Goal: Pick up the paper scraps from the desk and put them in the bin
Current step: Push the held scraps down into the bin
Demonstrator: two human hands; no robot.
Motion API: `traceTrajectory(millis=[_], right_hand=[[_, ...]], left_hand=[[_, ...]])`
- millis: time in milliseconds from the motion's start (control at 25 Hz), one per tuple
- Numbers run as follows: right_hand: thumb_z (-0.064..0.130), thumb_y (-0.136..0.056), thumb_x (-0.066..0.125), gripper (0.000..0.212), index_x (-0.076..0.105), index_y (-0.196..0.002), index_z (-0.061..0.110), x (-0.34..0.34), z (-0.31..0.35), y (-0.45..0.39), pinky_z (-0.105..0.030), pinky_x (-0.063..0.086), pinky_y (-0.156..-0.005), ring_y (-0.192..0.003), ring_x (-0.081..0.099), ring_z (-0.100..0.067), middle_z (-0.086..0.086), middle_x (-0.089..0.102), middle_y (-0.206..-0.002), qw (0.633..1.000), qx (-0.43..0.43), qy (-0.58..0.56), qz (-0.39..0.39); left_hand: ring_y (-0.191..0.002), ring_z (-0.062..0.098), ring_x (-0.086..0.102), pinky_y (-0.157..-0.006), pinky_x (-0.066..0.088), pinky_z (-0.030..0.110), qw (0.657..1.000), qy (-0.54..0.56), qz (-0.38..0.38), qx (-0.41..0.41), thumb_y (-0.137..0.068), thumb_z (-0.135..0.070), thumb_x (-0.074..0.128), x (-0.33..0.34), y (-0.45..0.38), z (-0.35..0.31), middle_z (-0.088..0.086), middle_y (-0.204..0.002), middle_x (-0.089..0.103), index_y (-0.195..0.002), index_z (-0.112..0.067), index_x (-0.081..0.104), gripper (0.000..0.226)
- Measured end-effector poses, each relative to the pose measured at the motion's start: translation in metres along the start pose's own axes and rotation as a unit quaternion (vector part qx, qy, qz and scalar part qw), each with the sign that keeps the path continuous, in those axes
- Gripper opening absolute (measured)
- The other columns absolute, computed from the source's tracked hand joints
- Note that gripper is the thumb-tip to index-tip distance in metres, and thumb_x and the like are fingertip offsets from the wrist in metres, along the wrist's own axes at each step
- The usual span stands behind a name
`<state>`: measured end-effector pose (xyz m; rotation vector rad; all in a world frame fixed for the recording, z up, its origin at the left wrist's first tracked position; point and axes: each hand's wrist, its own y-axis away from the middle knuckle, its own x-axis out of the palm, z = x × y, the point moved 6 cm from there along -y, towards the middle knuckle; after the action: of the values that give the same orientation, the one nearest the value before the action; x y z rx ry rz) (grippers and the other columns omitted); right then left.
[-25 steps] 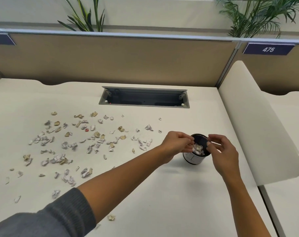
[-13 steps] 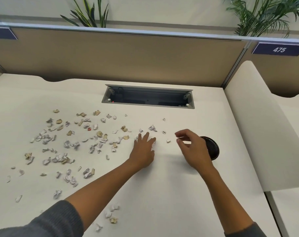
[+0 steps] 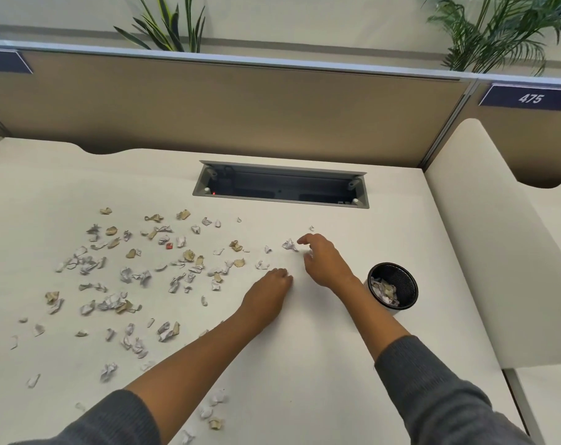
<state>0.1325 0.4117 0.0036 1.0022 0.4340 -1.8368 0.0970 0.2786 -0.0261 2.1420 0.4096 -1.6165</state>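
left hand [image 3: 268, 292] flat on desk [image 3: 305, 364], grip relaxed, empty | right hand [image 3: 324, 261] reaching white scrap [image 3: 289, 245], grip loosely spread, empty

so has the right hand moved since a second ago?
Yes. The right hand was at the bin rim; it now sits left of it and farther up the desk, nearer the cable tray, reaching toward a white scrap.
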Motion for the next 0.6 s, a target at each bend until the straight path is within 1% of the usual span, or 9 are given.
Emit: traceTrajectory(millis=[80, 240, 320, 360, 400, 480, 520, 560, 600], right_hand=[[0.002, -0.096, 0.047, 0.043, 0.050, -0.138, 0.013, 0.014, 0.008, -0.007, -0.032, 0.041, -0.104, -0.132, 0.045, -0.024, -0.004, 0.044, -0.146, 0.999, -0.023, 0.038, 0.023], [0.005, -0.099, 0.044, 0.054, 0.034, -0.151, 0.018, 0.039, 0.015, -0.014, -0.036, 0.032, -0.116, -0.149, 0.020, -0.022, -0.003, 0.021, -0.162, 0.992, -0.054, 0.094, 0.067], [0.003, -0.101, 0.040, 0.053, 0.033, -0.152, 0.016, 0.048, 0.015, -0.013, -0.037, 0.029, -0.118, -0.150, 0.018, -0.024, -0.005, 0.022, -0.162, 0.985, -0.063, 0.137, 0.083], [0.002, -0.101, 0.039, 0.051, 0.036, -0.150, 0.014, 0.050, 0.014, -0.012, -0.037, 0.032, -0.116, -0.148, 0.023, -0.026, -0.007, 0.027, -0.160, 0.982, -0.069, 0.155, 0.079], [0.000, -0.100, 0.039, 0.047, 0.042, -0.146, 0.011, 0.049, 0.014, -0.010, -0.038, 0.038, -0.111, -0.143, 0.031, -0.028, -0.009, 0.036, -0.154, 0.981, -0.073, 0.166, 0.066], [-0.003, -0.098, 0.040, 0.035, 0.055, -0.128, 0.006, 0.045, 0.014, -0.004, -0.041, 0.050, -0.091, -0.122, 0.049, -0.028, -0.009, 0.052, -0.133, 0.980, -0.074, 0.182, 0.029], [-0.003, -0.097, 0.040, 0.030, 0.057, -0.119, 0.006, 0.044, 0.014, 0.000, -0.042, 0.052, -0.082, -0.110, 0.052, -0.027, -0.008, 0.055, -0.122, 0.979, -0.073, 0.191, 0.019], [-0.004, -0.096, 0.039, 0.027, 0.058, -0.112, 0.006, 0.044, 0.013, 0.003, -0.042, 0.051, -0.076, -0.102, 0.053, -0.027, -0.008, 0.056, -0.115, 0.978, -0.075, 0.195, 0.014], [-0.005, -0.094, 0.039, 0.026, 0.058, -0.108, 0.007, 0.044, 0.013, 0.006, -0.042, 0.051, -0.074, -0.098, 0.053, -0.028, -0.009, 0.056, -0.110, 0.978, -0.078, 0.192, 0.014]], left_hand=[[-0.102, 0.027, 0.055, -0.076, 0.051, 0.040, 1.000, -0.013, 0.002, -0.009, -0.086, 0.011, 0.044, 0.000, 0.005, 0.004, 0.007, -0.110, 0.054, -0.107, -0.006, 0.060, 0.031], [-0.098, 0.026, 0.054, -0.076, 0.052, 0.041, 1.000, -0.030, -0.003, -0.001, -0.089, 0.008, 0.044, 0.001, 0.014, 0.006, 0.009, -0.103, 0.055, -0.100, -0.004, 0.063, 0.025], [-0.096, 0.026, 0.054, -0.075, 0.052, 0.042, 1.000, -0.027, 0.002, 0.001, -0.090, 0.006, 0.044, 0.002, 0.018, 0.007, 0.010, -0.100, 0.055, -0.094, -0.003, 0.063, 0.022], [-0.095, 0.027, 0.054, -0.075, 0.051, 0.042, 1.000, -0.025, 0.004, 0.000, -0.091, 0.004, 0.044, 0.002, 0.019, 0.007, 0.010, -0.099, 0.055, -0.092, -0.003, 0.063, 0.020], [-0.094, 0.027, 0.054, -0.074, 0.051, 0.043, 1.000, -0.022, 0.005, -0.001, -0.092, 0.002, 0.044, 0.002, 0.019, 0.007, 0.010, -0.098, 0.055, -0.091, -0.002, 0.064, 0.020], [-0.094, 0.028, 0.054, -0.073, 0.051, 0.043, 1.000, -0.018, 0.003, -0.002, -0.093, 0.000, 0.046, 0.001, 0.020, 0.006, 0.011, -0.097, 0.056, -0.090, -0.002, 0.063, 0.018], [-0.093, 0.028, 0.054, -0.073, 0.051, 0.042, 1.000, -0.016, 0.001, -0.003, -0.092, 0.000, 0.046, 0.001, 0.020, 0.006, 0.011, -0.097, 0.056, -0.090, -0.002, 0.064, 0.018], [-0.093, 0.028, 0.054, -0.073, 0.051, 0.042, 1.000, -0.015, 0.002, -0.002, -0.092, 0.000, 0.046, 0.001, 0.020, 0.005, 0.011, -0.097, 0.056, -0.090, -0.003, 0.064, 0.018], [-0.093, 0.027, 0.054, -0.073, 0.051, 0.042, 1.000, -0.015, 0.004, -0.002, -0.092, 0.000, 0.046, 0.001, 0.020, 0.005, 0.011, -0.097, 0.057, -0.090, -0.003, 0.064, 0.018]])
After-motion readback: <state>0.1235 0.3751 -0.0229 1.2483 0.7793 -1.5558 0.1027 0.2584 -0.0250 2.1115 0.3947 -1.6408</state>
